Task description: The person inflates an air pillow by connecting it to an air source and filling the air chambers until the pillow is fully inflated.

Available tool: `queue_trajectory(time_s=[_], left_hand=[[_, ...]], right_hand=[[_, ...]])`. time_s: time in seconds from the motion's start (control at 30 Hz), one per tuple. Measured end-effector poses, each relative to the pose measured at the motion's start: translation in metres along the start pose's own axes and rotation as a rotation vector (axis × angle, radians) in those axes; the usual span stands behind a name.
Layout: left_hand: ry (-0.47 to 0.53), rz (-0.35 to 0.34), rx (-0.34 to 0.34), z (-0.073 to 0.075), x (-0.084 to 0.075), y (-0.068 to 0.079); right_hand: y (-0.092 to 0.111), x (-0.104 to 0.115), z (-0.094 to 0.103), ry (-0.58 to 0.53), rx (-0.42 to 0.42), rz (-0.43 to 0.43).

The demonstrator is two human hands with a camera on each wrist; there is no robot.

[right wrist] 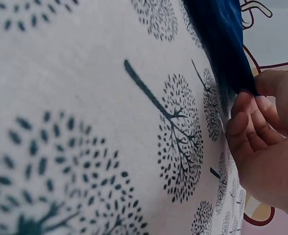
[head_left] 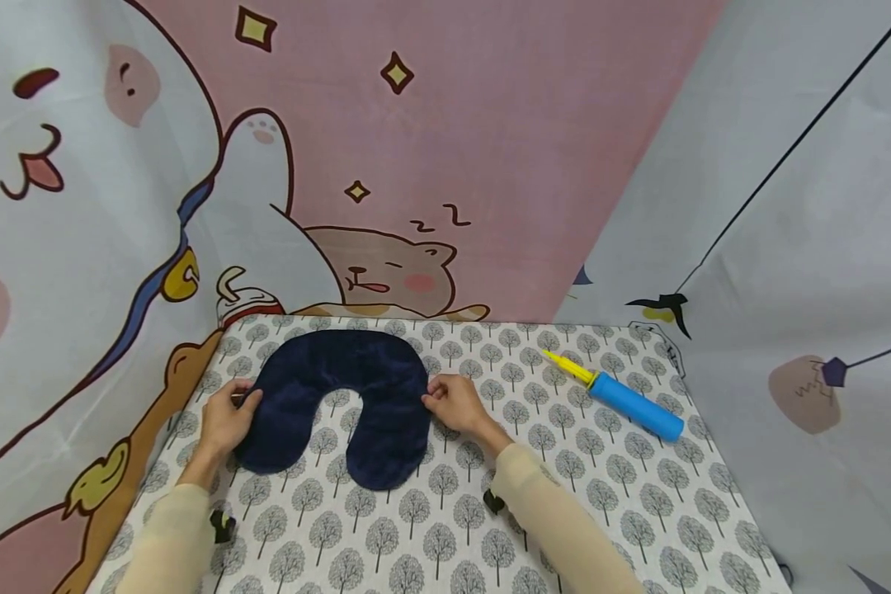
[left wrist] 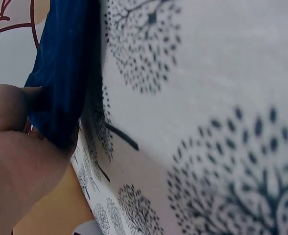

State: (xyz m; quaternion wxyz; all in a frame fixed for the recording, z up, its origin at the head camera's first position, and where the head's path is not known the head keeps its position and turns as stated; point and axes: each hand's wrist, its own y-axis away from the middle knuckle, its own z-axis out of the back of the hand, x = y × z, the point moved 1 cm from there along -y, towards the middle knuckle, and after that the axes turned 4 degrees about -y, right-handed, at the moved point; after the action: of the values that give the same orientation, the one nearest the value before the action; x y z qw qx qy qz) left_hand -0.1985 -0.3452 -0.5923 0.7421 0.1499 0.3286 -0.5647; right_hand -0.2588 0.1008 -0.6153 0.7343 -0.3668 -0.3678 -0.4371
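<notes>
A flat, dark navy U-shaped neck pillow [head_left: 341, 359] lies on the table, its opening toward me. My left hand [head_left: 226, 417] pinches its left outer edge, thumb on top. At the right outer edge, my right hand [head_left: 454, 402] pinches the fabric between thumb and fingers. In the left wrist view the pillow's blue cloth [left wrist: 60, 73] runs between thumb and fingers of the left hand [left wrist: 26, 152]. The right wrist view shows the right hand [right wrist: 266, 132] with the pillow's edge [right wrist: 227, 49] at its fingertips.
A blue hand pump [head_left: 634, 404] with a yellow nozzle lies at the right of the table. A tree-patterned cloth [head_left: 445, 528] covers the table. Cartoon-printed curtains [head_left: 490, 165] hang behind it and at both sides.
</notes>
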Motion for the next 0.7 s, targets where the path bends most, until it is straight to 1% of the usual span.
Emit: queue_trajectory(time_s=[0.03, 0.07, 0.17, 0.2, 0.27, 0.3, 0.37, 0.47, 0.6, 0.7], left_hand=[[0.004, -0.002, -0.006, -0.001, -0.001, -0.001], [0.006, -0.004, -0.011, -0.003, -0.002, -0.002], [0.029, -0.019, -0.017, -0.007, -0.007, -0.004], [0.032, -0.025, -0.019, -0.008, -0.009, -0.005], [0.037, -0.042, -0.022, -0.01, -0.012, -0.007], [0.043, -0.05, -0.024, -0.011, -0.015, -0.008], [0.038, -0.07, -0.028, -0.013, -0.019, -0.01], [0.038, -0.098, -0.028, -0.017, -0.025, -0.015], [0.044, -0.151, -0.014, -0.022, -0.034, -0.023], [0.033, -0.193, -0.013, -0.027, -0.039, -0.031]], right_hand=[[0.003, 0.006, 0.003, -0.01, 0.005, -0.017], [0.005, 0.0, 0.003, -0.004, 0.001, 0.006], [0.012, 0.005, 0.005, 0.017, -0.009, -0.001], [0.016, 0.014, 0.006, 0.017, -0.008, -0.035], [0.022, 0.017, 0.005, 0.035, -0.014, -0.056], [0.025, 0.028, 0.005, 0.04, -0.012, -0.098], [0.031, 0.033, 0.004, 0.05, -0.015, -0.127], [0.042, 0.039, 0.004, 0.037, -0.014, -0.155], [0.056, 0.044, 0.003, -0.007, -0.013, -0.179], [0.066, 0.047, 0.001, -0.015, -0.018, -0.196]])
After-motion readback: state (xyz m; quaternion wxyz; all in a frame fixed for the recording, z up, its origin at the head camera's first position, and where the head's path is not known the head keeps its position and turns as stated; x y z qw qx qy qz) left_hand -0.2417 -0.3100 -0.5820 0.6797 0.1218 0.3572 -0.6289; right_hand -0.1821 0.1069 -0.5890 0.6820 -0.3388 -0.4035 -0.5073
